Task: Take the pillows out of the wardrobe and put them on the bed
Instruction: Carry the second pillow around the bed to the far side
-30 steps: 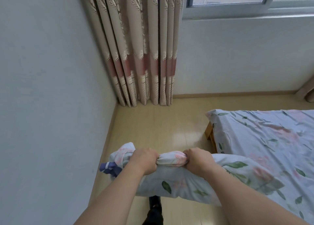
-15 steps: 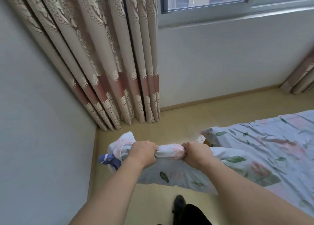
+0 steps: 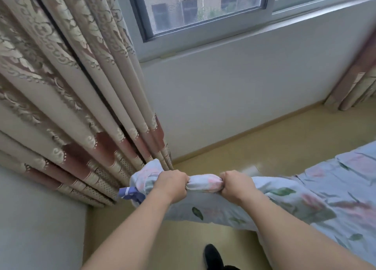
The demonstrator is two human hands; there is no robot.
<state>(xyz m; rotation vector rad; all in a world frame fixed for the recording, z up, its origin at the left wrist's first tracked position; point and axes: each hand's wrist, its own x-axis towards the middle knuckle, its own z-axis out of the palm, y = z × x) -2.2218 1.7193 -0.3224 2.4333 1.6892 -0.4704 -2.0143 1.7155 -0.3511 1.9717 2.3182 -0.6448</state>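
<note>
Gripping floral pillow point(image 3: 213, 210), both hands point(image 3: 203, 185), no readable writing.

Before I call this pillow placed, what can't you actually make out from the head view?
- Pillow: whether it touches the bed; matching prints merge.
- Fingertips of left hand and right hand: curled into the fabric.
- Bed: cut off by the right edge.
- Wardrobe: out of frame.
</note>
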